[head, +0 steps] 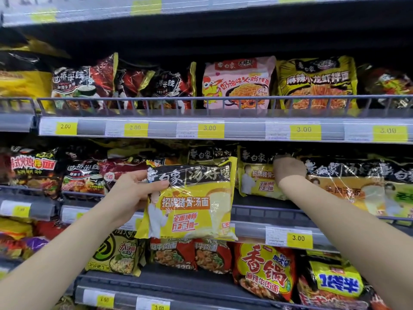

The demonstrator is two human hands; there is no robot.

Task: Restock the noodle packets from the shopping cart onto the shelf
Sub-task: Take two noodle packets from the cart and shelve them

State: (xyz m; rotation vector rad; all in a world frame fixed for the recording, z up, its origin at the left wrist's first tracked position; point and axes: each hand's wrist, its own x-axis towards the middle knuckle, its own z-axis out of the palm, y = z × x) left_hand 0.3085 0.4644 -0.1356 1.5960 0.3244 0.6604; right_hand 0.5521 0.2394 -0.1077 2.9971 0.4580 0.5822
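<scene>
Currently: left hand point(134, 193) grips yellow noodle packet point(190, 202) upright by its left edge; shelf gap point(257, 200) lies right of it. Right hand point(289, 167) holds the neighbouring shelved packet point(257, 175) by its top.

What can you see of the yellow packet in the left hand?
The yellow packet is a glossy plastic noodle bag with a black top band, white characters, an orange label strip and a pictured figure in white. It looks sealed and full, slightly crinkled. It is upright, a little tilted, in front of the middle shelf. The left hand holds its upper left edge, thumb across the front.
</scene>
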